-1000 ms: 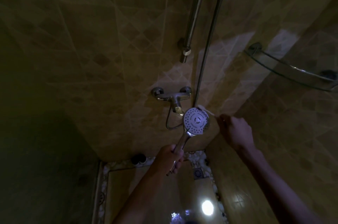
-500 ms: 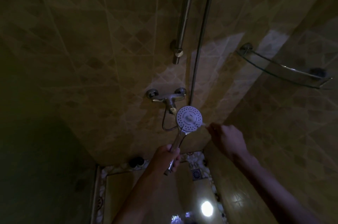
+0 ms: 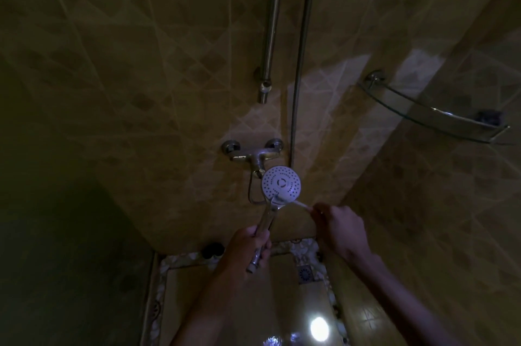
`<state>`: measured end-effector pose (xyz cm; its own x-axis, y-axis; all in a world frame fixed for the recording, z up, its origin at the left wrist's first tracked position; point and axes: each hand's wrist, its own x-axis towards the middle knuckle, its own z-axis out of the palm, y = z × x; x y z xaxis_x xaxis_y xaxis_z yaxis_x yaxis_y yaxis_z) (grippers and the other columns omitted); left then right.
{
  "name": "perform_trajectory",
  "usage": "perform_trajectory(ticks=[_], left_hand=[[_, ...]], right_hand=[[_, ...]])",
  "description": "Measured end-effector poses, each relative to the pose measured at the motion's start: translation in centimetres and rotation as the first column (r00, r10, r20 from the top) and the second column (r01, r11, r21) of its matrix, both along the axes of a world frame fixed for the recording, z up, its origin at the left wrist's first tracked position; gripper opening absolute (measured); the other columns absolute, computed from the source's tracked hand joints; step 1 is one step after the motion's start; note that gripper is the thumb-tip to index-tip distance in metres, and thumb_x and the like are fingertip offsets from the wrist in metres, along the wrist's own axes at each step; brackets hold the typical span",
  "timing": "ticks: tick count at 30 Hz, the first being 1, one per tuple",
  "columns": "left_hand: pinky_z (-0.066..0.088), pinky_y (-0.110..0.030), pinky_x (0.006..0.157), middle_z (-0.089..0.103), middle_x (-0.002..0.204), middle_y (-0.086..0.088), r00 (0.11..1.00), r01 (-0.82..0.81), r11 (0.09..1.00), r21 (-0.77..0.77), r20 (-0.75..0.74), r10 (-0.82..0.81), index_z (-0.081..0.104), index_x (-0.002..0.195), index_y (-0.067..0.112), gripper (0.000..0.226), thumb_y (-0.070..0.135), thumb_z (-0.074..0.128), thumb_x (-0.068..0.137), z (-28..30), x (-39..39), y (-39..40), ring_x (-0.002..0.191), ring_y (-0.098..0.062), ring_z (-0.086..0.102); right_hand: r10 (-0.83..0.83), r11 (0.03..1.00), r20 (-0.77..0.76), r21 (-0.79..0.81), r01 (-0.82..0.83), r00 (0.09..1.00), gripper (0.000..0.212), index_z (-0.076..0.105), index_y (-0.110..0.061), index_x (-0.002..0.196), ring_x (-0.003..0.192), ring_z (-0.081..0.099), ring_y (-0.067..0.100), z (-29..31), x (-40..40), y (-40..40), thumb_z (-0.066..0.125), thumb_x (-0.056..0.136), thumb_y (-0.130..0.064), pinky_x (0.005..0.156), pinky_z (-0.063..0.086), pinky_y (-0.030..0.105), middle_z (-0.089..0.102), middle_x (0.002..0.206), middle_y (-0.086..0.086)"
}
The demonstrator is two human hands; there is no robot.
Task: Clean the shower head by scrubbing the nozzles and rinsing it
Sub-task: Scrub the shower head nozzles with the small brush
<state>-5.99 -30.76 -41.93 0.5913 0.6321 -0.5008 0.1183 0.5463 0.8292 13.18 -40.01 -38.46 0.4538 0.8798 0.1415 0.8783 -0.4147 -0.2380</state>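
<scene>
A round white shower head (image 3: 280, 183) with many small nozzles faces me in the dim shower stall. Its chrome handle runs down into my left hand (image 3: 248, 245), which grips it. My right hand (image 3: 342, 228) holds a thin white brush, likely a toothbrush (image 3: 299, 204), whose tip lies against the lower rim of the shower head's face. A thin hose loops from the mixer to the handle.
A chrome mixer tap (image 3: 252, 154) sits on the tiled wall behind the head. A vertical rail (image 3: 270, 35) and a glass door edge (image 3: 303, 49) rise above. A glass corner shelf (image 3: 434, 115) hangs at right. A floor drain (image 3: 305, 274) and a dark bottle (image 3: 212, 250) lie below.
The brush tip went from the head's upper right edge, across the centre, down to its lower rim. My right hand dropped with it. The left hand kept its hold.
</scene>
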Motion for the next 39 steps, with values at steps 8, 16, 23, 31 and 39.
perform_trajectory(ticks=[8, 16, 23, 31, 39], left_hand=[[0.030, -0.017, 0.035, 0.050, 0.064, -0.007, 0.995, -0.039, 0.995, -0.089, 0.089, 0.047, 0.051, 0.074, 0.006, 0.019, 0.005, 0.050, 0.093, 1.3, 1.6, -1.7, 0.043, -0.010, 0.045], [0.029, -0.017, 0.035, 0.049, 0.065, -0.007, 0.986, -0.067, 0.989, -0.133, 0.142, 0.086, 0.051, 0.071, 0.007, 0.022, 0.005, 0.050, 0.093, 1.8, 2.6, -2.2, 0.043, -0.011, 0.043], [0.030, -0.017, 0.036, 0.049, 0.067, -0.007, 0.979, -0.093, 0.982, -0.166, 0.166, 0.121, 0.051, 0.073, 0.008, 0.019, 0.007, 0.052, 0.092, 1.8, 2.8, -2.1, 0.046, -0.011, 0.042], [0.028, -0.017, 0.036, 0.049, 0.066, -0.007, 0.966, -0.125, 0.972, -0.197, 0.198, 0.164, 0.051, 0.075, 0.007, 0.016, 0.007, 0.051, 0.092, 2.3, 3.1, -2.3, 0.044, -0.011, 0.042], [0.029, -0.017, 0.036, 0.049, 0.066, -0.007, 0.967, -0.109, 0.974, -0.201, 0.204, 0.151, 0.049, 0.076, 0.007, 0.016, 0.005, 0.050, 0.092, 2.0, 2.9, -2.3, 0.042, -0.010, 0.042]], right_hand=[[0.007, 0.998, -0.074, 0.057, -0.003, 0.997, 0.037, 0.066, -0.026, 0.092, 0.053, 0.057, 0.007, 0.4, 2.5, -0.8, 0.036, 0.096, -0.048, 0.046, 0.047, 0.027, 0.059, 0.063, -0.007], [-0.123, 0.978, -0.009, 0.170, 0.123, 0.992, 0.041, 0.069, -0.025, 0.095, 0.064, 0.065, 0.023, 0.3, 6.5, 0.2, 0.038, 0.095, -0.052, 0.052, 0.048, 0.032, 0.068, 0.070, 0.002], [0.026, 0.990, -0.080, 0.141, -0.015, 0.996, 0.050, 0.067, -0.024, 0.087, 0.056, 0.062, 0.015, -1.9, 3.7, -1.2, 0.032, 0.092, -0.059, 0.048, 0.049, 0.032, 0.064, 0.063, -0.005], [-0.026, 0.982, -0.170, 0.178, 0.057, 0.985, 0.053, 0.068, -0.025, 0.092, 0.059, 0.064, 0.017, -1.5, 3.5, -0.2, 0.030, 0.091, -0.062, 0.053, 0.054, 0.039, 0.067, 0.066, -0.003], [-0.081, 0.971, -0.209, 0.203, 0.124, 0.974, 0.038, 0.072, -0.021, 0.089, 0.049, 0.053, 0.001, 0.0, 6.1, 0.5, 0.043, 0.096, -0.045, 0.042, 0.035, 0.013, 0.057, 0.058, -0.010]])
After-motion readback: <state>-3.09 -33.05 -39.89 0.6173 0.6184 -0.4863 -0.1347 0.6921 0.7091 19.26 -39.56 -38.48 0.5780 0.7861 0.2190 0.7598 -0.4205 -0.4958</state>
